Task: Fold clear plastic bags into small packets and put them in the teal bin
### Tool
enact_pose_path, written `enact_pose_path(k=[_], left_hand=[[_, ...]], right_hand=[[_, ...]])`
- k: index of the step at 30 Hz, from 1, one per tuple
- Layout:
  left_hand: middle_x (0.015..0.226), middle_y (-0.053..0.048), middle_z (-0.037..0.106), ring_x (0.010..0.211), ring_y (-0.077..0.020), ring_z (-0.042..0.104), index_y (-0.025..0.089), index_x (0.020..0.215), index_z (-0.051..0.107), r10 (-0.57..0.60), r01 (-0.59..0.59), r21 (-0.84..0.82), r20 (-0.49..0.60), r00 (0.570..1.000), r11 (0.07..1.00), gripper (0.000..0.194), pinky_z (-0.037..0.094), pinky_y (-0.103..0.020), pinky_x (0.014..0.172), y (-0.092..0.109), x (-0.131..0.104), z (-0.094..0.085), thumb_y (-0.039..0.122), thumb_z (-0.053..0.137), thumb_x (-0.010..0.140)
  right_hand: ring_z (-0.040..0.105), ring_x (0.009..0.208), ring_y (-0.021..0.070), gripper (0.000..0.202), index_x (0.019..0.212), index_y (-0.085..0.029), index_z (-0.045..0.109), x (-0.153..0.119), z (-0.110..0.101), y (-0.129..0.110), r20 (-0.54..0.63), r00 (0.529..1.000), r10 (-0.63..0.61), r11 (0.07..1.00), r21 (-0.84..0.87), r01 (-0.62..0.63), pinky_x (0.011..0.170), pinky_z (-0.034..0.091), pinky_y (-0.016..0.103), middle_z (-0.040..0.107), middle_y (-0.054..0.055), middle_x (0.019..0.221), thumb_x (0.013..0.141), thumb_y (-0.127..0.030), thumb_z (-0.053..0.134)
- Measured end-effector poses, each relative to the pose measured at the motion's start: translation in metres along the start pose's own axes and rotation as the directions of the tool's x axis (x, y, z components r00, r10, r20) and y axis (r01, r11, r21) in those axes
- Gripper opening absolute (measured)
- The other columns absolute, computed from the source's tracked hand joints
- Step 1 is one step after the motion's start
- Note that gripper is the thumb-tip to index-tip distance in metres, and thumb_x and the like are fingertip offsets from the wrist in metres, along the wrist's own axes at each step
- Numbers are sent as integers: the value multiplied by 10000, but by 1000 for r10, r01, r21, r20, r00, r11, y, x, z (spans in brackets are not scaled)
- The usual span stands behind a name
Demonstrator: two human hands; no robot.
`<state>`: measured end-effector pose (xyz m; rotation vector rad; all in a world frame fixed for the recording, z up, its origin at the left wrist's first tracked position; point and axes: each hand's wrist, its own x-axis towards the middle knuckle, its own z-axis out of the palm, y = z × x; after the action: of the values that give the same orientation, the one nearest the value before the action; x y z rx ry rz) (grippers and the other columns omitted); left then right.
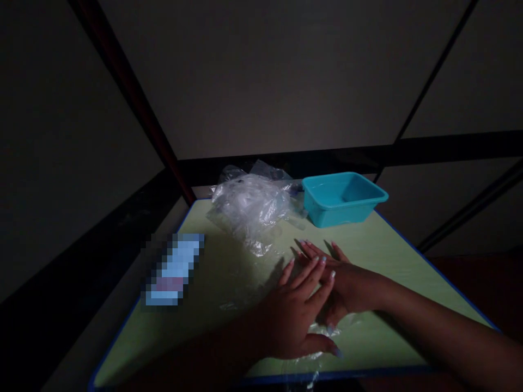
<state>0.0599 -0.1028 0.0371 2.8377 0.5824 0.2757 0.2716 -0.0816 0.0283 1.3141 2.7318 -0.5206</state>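
Observation:
A thin, clear plastic bag (pixel 300 366) lies flat near the front of the table, with its lower end hanging over the edge. My left hand (pixel 292 313) rests palm down over it, fingers spread and thumb stretched to the right. Its fingertips overlap the back of my right hand (pixel 341 280), which also lies flat with its fingers extended toward the back. Both hands press on the plastic and the tabletop, and neither grips anything. Much of the bag under the hands is hidden, and its outline is hard to make out.
A crumpled heap of clear plastic bags (pixel 253 201) sits at the back of the pale green table (pixel 392 245). Right of it stands a turquoise plastic basin (pixel 339 215). A pixelated, phone-shaped object (pixel 175 269) lies at the left edge. Dark-trimmed panels (pixel 281 76) rise behind the table.

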Motion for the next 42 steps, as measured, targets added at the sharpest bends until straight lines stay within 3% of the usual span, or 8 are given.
enact_pose_path(k=[3,9,17,20,26,32,36,42], left_hand=[[1581,-195,29,1471,-292,-31,65,1524,100,-2,1,-7,-31,1000,1000,902,11,-549,1169,-2,-1,-4,699,270,905],[1580,-203,-7,1466,-308,-57,25,1517,58,-278,275,-51,-61,959,960,872,78,-600,1149,-12,-2,-8,642,256,933],[1584,-183,-17,1469,-296,-49,81,1530,54,-149,145,-50,-95,984,988,905,42,-575,1155,-19,1,-2,702,256,903],[1582,-191,-13,1470,-289,-46,47,1523,1,-201,200,-17,-79,977,980,941,83,-557,1163,-19,2,9,711,241,900],[1574,-234,76,1461,-346,12,33,1520,45,-313,314,37,-22,950,949,897,114,-543,1164,-21,1,17,658,286,922],[1572,-215,153,1448,-395,78,116,1534,89,-400,399,89,-13,916,912,890,184,-580,1132,-28,-1,17,674,361,896],[1575,-161,188,1446,-383,129,135,1517,213,-439,434,153,1,898,888,816,239,-579,1116,-49,-8,8,631,414,902],[1555,-186,233,1433,-377,191,113,1498,273,-505,492,211,11,863,845,713,292,-557,1099,-86,-21,-5,540,412,944]], right_hand=[[56,1408,503,1199,1540,-186,85,1,6,5,-64,997,-37,999,-42,34,1038,-12,743,29,228,1572,640,-688,698],[120,1429,430,1260,1501,-101,-166,4,17,-1,-215,954,-208,970,-169,173,1113,116,641,29,258,1565,715,-790,538],[312,1378,409,1075,1516,-105,-121,7,36,3,-430,828,-359,902,-387,190,1097,198,623,272,250,1524,833,-706,453],[374,1342,415,1060,1510,-92,-129,12,44,12,-466,796,-387,887,-424,183,1066,247,626,303,271,1503,846,-659,472],[321,1372,412,1119,1493,-114,-180,14,44,12,-413,857,-308,920,-360,157,1040,306,611,238,262,1529,815,-726,467],[199,1411,425,1098,1508,-130,-124,12,33,4,-289,938,-192,966,-226,128,1081,234,627,123,258,1550,808,-763,436],[131,1433,403,1084,1529,-145,-57,10,21,-6,-208,973,-104,986,-150,73,1112,169,615,52,234,1564,797,-788,418],[40,1445,390,1104,1538,-123,27,9,6,-14,-98,995,-29,997,-80,21,1125,110,608,-19,229,1565,772,-810,427]])
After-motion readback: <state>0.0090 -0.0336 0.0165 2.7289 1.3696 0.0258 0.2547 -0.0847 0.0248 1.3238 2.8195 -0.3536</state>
